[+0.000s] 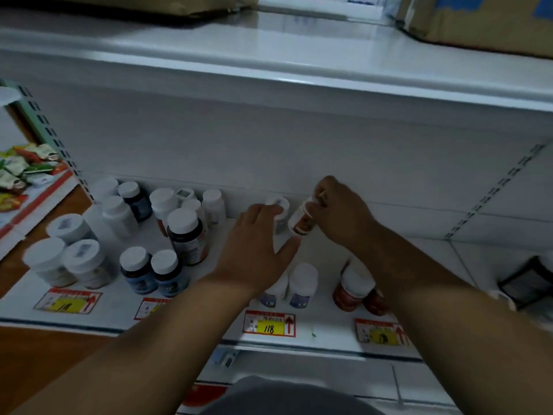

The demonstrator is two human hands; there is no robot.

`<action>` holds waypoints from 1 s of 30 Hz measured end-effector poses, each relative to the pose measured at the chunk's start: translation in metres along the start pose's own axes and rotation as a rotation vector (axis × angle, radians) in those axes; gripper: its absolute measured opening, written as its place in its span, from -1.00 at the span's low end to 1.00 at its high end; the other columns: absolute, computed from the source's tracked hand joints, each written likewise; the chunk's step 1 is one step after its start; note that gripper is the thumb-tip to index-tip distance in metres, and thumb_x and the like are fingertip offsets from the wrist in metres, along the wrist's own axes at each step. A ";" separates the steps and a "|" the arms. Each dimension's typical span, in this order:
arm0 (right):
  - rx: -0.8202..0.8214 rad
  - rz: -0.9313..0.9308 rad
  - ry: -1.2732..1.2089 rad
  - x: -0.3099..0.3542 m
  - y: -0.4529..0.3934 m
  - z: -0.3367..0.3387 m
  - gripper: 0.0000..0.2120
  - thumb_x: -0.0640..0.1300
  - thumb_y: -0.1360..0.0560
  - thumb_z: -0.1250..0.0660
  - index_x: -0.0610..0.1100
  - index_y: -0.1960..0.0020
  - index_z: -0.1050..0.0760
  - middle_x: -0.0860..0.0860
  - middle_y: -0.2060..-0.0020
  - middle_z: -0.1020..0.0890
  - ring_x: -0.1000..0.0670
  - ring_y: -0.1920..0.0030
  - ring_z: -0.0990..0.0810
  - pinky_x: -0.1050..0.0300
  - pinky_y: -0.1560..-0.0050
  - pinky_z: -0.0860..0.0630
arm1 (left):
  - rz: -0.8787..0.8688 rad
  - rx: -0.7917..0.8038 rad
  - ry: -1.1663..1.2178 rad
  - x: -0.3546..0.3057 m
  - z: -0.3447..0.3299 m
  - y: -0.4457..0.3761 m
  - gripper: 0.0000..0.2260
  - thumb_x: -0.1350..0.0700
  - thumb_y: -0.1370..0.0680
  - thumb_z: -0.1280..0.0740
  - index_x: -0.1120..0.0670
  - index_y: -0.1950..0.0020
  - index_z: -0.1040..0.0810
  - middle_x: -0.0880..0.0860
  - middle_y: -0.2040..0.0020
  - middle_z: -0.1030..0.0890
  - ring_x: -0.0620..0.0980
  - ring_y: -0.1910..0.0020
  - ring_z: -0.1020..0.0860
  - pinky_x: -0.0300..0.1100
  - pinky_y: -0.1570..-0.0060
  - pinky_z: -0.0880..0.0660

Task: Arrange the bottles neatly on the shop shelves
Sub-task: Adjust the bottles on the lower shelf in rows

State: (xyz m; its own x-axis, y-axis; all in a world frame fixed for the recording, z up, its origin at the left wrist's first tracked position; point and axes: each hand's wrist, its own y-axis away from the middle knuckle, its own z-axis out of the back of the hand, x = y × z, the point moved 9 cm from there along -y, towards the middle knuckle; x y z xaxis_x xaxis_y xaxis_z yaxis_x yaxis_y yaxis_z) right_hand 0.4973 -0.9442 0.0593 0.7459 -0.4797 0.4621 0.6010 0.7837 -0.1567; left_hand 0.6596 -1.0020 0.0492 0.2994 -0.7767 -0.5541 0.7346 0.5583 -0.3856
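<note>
Several white-capped bottles stand on the white shelf (329, 256). My left hand (257, 250) reaches to the back of the shelf, fingers around a white bottle (279, 205) by the back wall. My right hand (341, 214) holds a tilted white bottle with an orange label (300, 221) right beside it. In front of my hands stand two white bottles with blue labels (302, 286) and red-brown bottles (351, 289), partly hidden by my forearms. A loose cluster of dark and white bottles (185, 235) fills the shelf's left half.
Yellow price tags (269, 324) line the shelf's front edge. An upper shelf (269, 70) overhangs, with cardboard boxes (478, 22) on it. Snack packets (24, 172) lie on a neighbouring rack at left. A dark object (526, 283) sits at far right.
</note>
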 end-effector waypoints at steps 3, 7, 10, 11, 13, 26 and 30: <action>-0.155 0.036 -0.121 -0.001 0.040 0.048 -0.70 0.07 -0.57 -0.24 -0.09 -0.20 -0.44 -0.03 0.02 -0.52 0.02 0.07 -0.50 0.20 0.12 -0.34 | -0.044 -0.029 0.092 -0.024 -0.010 -0.006 -0.35 -0.32 -0.46 -0.23 0.12 -0.37 -0.41 0.07 -0.25 -0.47 0.06 -0.20 -0.48 -0.08 -0.17 -0.44; -0.252 0.006 -0.183 -0.020 0.087 0.093 -0.75 0.13 -0.54 -0.25 -0.03 -0.04 -0.51 0.05 0.10 -0.59 0.09 0.12 -0.57 0.24 0.14 -0.49 | -0.082 0.050 0.200 -0.070 -0.037 -0.004 -0.28 -0.43 -0.41 -0.15 -0.01 -0.43 -0.32 -0.04 -0.31 -0.40 -0.05 -0.24 -0.43 -0.10 -0.23 -0.41; -0.268 -0.069 -0.136 -0.047 0.111 0.120 -0.77 0.15 -0.51 -0.27 0.02 -0.02 -0.51 0.10 0.10 -0.57 0.14 0.14 -0.53 0.46 0.20 -0.38 | -0.150 0.125 0.257 -0.115 -0.059 0.001 -0.32 -0.39 -0.43 -0.23 -0.02 -0.43 -0.31 -0.07 -0.30 -0.40 -0.08 -0.27 -0.39 -0.19 -0.22 -0.34; -0.275 -0.095 -0.128 -0.059 0.119 0.129 -0.79 0.15 -0.50 -0.28 0.04 -0.02 -0.50 0.10 0.09 -0.56 0.16 0.14 -0.52 0.47 0.21 -0.36 | -0.163 0.145 0.264 -0.130 -0.067 0.002 -0.35 -0.33 -0.45 -0.28 -0.02 -0.43 -0.31 -0.06 -0.31 -0.39 -0.08 -0.28 -0.38 -0.22 -0.22 -0.31; -0.308 -0.136 -0.160 -0.087 0.139 0.148 -0.82 0.12 -0.50 -0.29 0.06 -0.02 -0.51 0.13 0.11 -0.58 0.16 0.14 -0.54 0.36 0.18 -0.44 | -0.180 0.167 0.271 -0.159 -0.084 0.004 -0.38 -0.27 -0.46 -0.32 -0.04 -0.44 -0.30 -0.07 -0.32 -0.38 -0.10 -0.29 -0.36 -0.24 -0.23 -0.28; -0.342 -0.147 0.012 -0.246 0.209 0.218 -0.65 0.02 -0.51 -0.36 -0.10 -0.23 -0.51 0.00 -0.09 -0.58 0.05 0.02 -0.52 0.36 0.08 -0.28 | -0.347 0.121 0.014 -0.291 -0.200 0.041 -0.54 -0.11 -0.48 -0.29 0.10 -0.31 -0.49 0.08 -0.22 -0.52 0.08 -0.19 -0.47 -0.10 -0.18 -0.41; -0.282 -0.131 0.144 -0.275 0.211 0.193 -0.63 0.01 -0.50 -0.36 -0.16 -0.21 -0.51 -0.12 -0.08 -0.59 -0.15 -0.05 -0.56 0.09 0.02 -0.47 | -0.329 0.212 -0.250 -0.290 -0.244 0.039 -0.43 -0.08 -0.38 -0.42 0.13 -0.33 -0.48 0.16 -0.24 -0.52 0.21 -0.12 -0.52 0.05 -0.04 -0.51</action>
State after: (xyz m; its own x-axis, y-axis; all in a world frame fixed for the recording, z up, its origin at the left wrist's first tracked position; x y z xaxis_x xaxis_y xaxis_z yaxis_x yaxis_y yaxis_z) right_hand 0.3637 -0.5713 0.0679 0.6777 -0.6357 0.3696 0.7353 0.5814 -0.3483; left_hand 0.4525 -0.6841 0.0145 0.1477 -0.9636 -0.2229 0.9156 0.2184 -0.3376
